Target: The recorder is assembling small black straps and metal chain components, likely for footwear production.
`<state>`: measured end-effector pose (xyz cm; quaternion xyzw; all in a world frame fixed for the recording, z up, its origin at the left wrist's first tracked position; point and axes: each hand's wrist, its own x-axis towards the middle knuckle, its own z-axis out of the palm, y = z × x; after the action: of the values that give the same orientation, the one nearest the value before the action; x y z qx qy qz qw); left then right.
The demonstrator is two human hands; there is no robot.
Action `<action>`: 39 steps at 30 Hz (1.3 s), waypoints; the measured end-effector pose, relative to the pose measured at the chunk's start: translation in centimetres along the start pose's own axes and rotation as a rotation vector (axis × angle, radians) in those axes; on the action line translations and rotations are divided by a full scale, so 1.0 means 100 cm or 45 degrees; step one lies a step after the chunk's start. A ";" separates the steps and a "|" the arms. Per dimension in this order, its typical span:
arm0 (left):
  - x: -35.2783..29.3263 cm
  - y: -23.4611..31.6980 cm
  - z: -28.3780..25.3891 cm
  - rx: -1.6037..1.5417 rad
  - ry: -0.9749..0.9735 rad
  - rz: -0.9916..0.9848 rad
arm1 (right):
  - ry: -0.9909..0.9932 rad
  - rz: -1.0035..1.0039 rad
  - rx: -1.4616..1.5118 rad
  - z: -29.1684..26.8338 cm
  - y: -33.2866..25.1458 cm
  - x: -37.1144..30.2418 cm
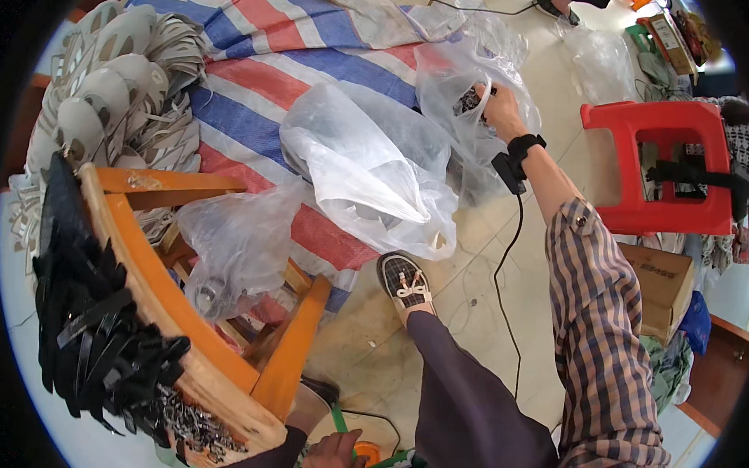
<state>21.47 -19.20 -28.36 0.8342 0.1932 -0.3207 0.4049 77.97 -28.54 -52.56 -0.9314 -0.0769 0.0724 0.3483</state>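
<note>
Striped woven tarp (pixel 245 82), red, blue and white, spread over the tiled floor and heaped at the far left with pale grey cut pieces (pixel 114 86). Nearer, on the left, an orange wooden stool (pixel 221 338) draped with black straps (pixel 89 326). Off to the right, well apart, a red plastic stool (pixel 661 170). Mid-tarp, a large clear bag (pixel 364 168), crumpled and half collapsed.

Just beyond and right of it, at the tarp's edge, the clear plastic bag (pixel 460 74), held up by the right hand (pixel 498 110). Fingers closed tight around a bunch of the film near the top, with something small and dark pinched in; too small to tell what. Black strap and cable at that wrist.

Probably very light, limp and slippery, with no shape of its own. Liable to slide through a loose pinch and to tear if snagged. Best gathered at the neck, film bunched in a full fist, contents hanging below.

Left hand (pixel 333 458) low at the bottom edge, beside an orange round object (pixel 367 454). Fingers curled downward; any grip impossible to tell.
</note>
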 end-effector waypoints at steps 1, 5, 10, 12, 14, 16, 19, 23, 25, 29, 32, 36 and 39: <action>-0.001 0.001 -0.001 0.014 0.009 0.026 | 0.010 -0.017 -0.003 -0.010 -0.003 -0.002; -0.011 0.007 -0.001 0.180 0.243 0.166 | -0.192 0.189 0.412 -0.047 -0.023 -0.046; -0.032 0.004 0.008 0.166 0.255 0.142 | -0.396 0.139 0.561 -0.110 -0.080 -0.141; -0.033 -0.002 0.021 0.121 0.325 0.247 | -0.580 0.165 0.570 -0.133 -0.102 -0.171; -0.036 -0.001 0.025 0.120 0.431 0.264 | -0.768 0.084 0.623 -0.144 -0.149 -0.211; -0.045 0.007 0.018 0.103 0.443 0.211 | -0.929 -0.055 0.612 -0.138 -0.202 -0.247; -0.074 0.016 -0.008 0.076 0.727 0.206 | -1.167 -0.461 0.427 -0.131 -0.276 -0.303; -0.102 -0.008 -0.037 0.017 1.315 0.032 | -1.150 -1.217 0.368 -0.079 -0.327 -0.362; -0.111 -0.021 -0.058 0.124 1.519 -0.126 | -1.100 -1.367 0.276 -0.062 -0.345 -0.381; -0.117 -0.043 -0.080 0.357 1.670 -0.259 | -0.514 -2.043 0.002 -0.033 -0.355 -0.399; -0.109 -0.054 -0.084 0.435 1.641 -0.275 | -0.406 -2.141 -0.155 -0.026 -0.354 -0.403; -0.085 -0.058 -0.086 0.418 1.652 -0.148 | -0.350 -2.117 -0.140 -0.024 -0.356 -0.401; -0.075 -0.054 -0.085 0.417 1.581 -0.181 | -0.319 -2.177 -0.114 -0.028 -0.362 -0.399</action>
<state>16.08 -9.65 -22.19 0.9006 0.3948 0.1703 0.0631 36.11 -11.05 -23.28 -0.5519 -0.7917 -0.1152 0.2352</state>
